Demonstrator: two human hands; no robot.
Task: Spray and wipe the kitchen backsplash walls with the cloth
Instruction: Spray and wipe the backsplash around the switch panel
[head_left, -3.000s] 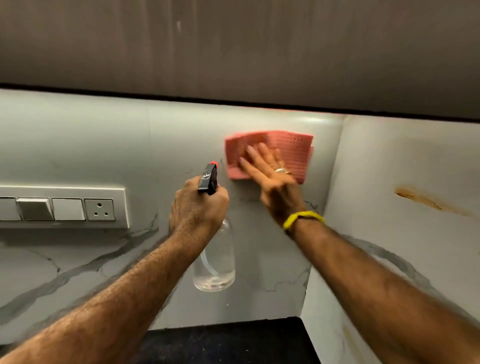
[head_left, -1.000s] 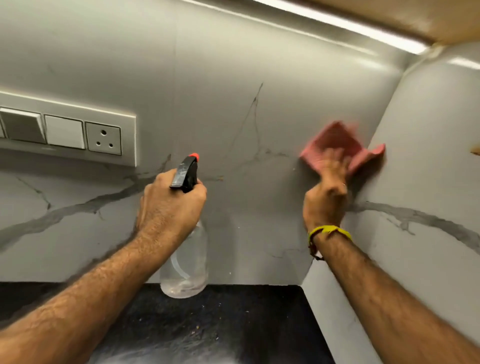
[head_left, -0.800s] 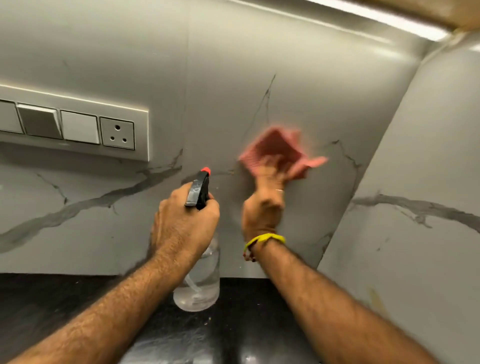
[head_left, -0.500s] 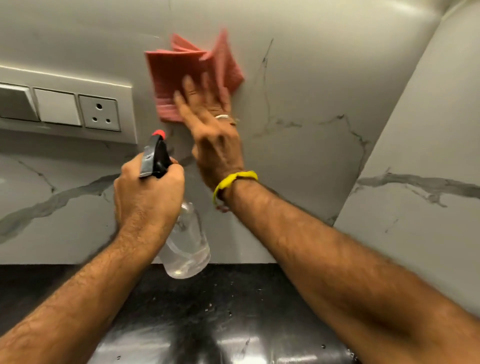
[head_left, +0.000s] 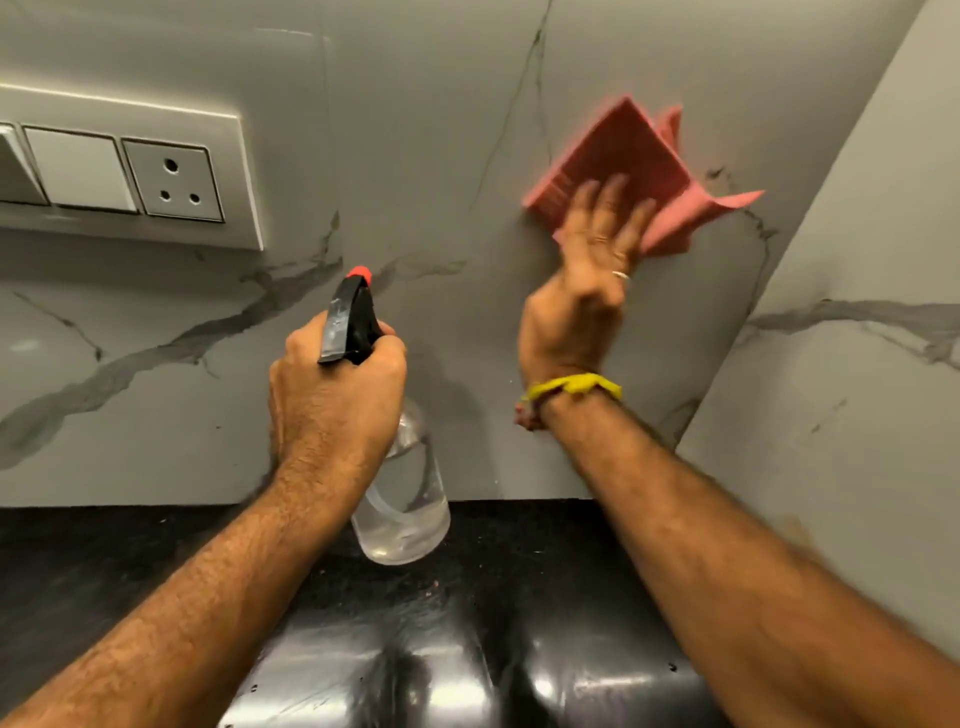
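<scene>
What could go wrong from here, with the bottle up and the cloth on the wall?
1. The spray bottle, held in the left hand, points at the wall close to the socket; mist could reach it.
2. The right hand presses the pink cloth with flat fingers only; loose corners stick out, so it might slip.
3. Drips could land on the black counter.

White switch-and-socket panel (head_left: 130, 171) on the wall above glossy black countertop (head_left: 467, 649).
</scene>
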